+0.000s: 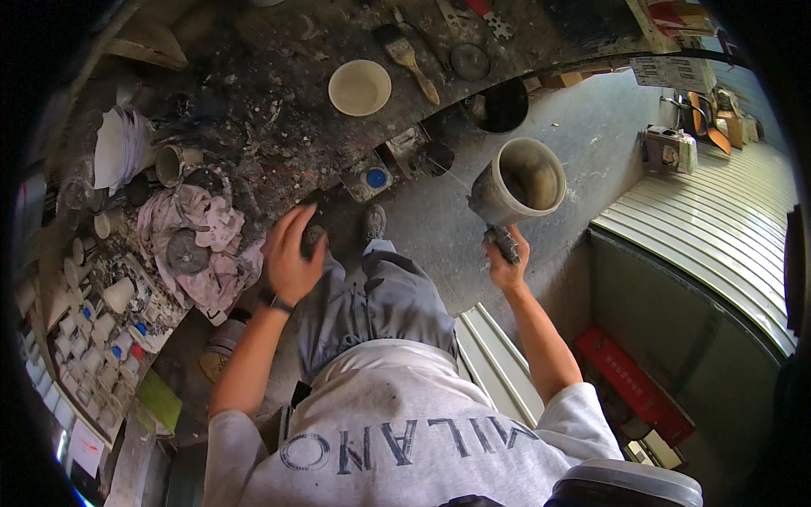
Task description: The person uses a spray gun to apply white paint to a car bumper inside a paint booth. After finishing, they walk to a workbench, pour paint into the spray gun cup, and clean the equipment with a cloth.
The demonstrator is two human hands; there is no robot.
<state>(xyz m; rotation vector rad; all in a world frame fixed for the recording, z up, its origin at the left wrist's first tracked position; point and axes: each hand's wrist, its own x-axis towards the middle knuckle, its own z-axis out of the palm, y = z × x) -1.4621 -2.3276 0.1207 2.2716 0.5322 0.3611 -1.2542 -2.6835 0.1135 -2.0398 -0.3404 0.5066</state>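
Note:
My right hand (509,269) is wrapped around the dark, crusted grip of a pale round pot (493,196), held out over the floor to the right. The pot's mouth faces up, and its inner wall is stained grey; what lies at the bottom is too dim to tell. My left hand (293,266) is empty, its fingers apart, slightly blurred beside the edge of the workbench (279,127). Nearest to it is a stained pinkish rag (215,283) with a round dark lid (187,252) on top. A white bowl (360,88) stands on the bench ahead.
A paintbrush (407,62) lies beyond the bowl. Stacked white cups (122,150) and many small bottles (93,346) crowd the left. A dark bucket (500,108) stands under the bench edge. Ribbed metal sheeting (701,228) and a red box (629,380) are at right.

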